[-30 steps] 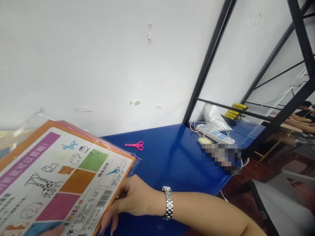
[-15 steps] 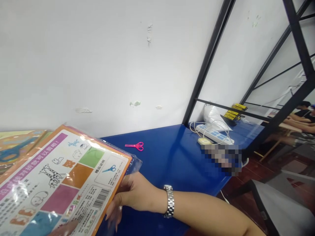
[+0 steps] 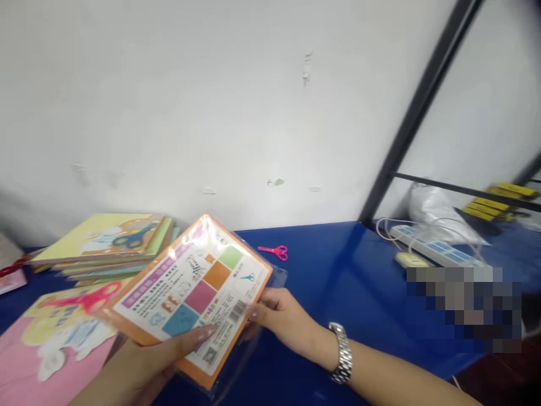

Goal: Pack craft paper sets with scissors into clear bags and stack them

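Both hands hold a clear-plastic-wrapped craft paper packet (image 3: 194,299) with an orange border, its back printed with coloured squares, animal outlines and a barcode. My left hand (image 3: 139,366) grips its lower left edge, with the thumb lying across the front. My right hand (image 3: 283,318), with a silver wristwatch (image 3: 341,352) above it, grips the right edge through the plastic. To the left of the packet lies a stack of similar craft packets (image 3: 101,242). A pink packet (image 3: 54,338) lies just past my left hand.
The blue table (image 3: 359,270) meets the white wall (image 3: 211,101). Pink scissors (image 3: 274,252) lie behind the packet. At right are a white power strip (image 3: 435,248) with cables, a white bag (image 3: 439,208), yellow items (image 3: 494,200) and a black metal frame post (image 3: 416,113).
The view has turned left, bringing the stack and pink packet into sight. The packet now sits farther away, near the middle, and my left hand has come into view gripping it.
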### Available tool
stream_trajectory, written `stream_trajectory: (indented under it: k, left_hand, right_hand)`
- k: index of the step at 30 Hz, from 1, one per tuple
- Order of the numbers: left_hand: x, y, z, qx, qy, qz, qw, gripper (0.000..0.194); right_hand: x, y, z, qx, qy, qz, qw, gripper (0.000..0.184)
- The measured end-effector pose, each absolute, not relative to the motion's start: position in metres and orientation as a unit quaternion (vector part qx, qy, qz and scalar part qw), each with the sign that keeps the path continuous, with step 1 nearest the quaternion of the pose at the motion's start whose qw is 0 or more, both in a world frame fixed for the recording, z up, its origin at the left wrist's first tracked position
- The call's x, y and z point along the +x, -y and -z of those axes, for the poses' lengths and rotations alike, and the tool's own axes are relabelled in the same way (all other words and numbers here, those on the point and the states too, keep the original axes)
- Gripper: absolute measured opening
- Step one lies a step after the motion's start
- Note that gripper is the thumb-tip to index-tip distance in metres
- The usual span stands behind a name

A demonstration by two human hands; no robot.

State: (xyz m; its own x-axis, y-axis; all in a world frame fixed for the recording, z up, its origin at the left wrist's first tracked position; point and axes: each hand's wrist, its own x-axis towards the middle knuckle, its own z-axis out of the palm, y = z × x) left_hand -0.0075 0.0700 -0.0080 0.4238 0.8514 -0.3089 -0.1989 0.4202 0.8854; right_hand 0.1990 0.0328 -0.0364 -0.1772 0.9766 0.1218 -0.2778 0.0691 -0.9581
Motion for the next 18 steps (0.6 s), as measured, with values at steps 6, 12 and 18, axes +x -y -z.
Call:
stream_trajectory:
  k: [6, 12, 18]
  left_hand:
    - [0.008, -0.071, 0.002, 0.475, -0.399, -0.394, 0.678, 0.070]
    - [-0.020, -0.099, -0.002, 0.512, -0.298, -0.206, 0.779, 0.069]
    - [-0.030, -0.096, -0.018, 0.409, -0.201, -0.209, 0.865, 0.072]
  right_hand:
    - [0.191, -0.031, 0.034, -0.340, 0.488, -0.547, 0.590, 0.027]
    - [0.228, -0.013, 0.017, -0.469, 0.703, -0.125, 0.520, 0.032]
    - [0.252, -0.008, 0.006, -0.315, 0.890, 0.072, 0.323, 0.052]
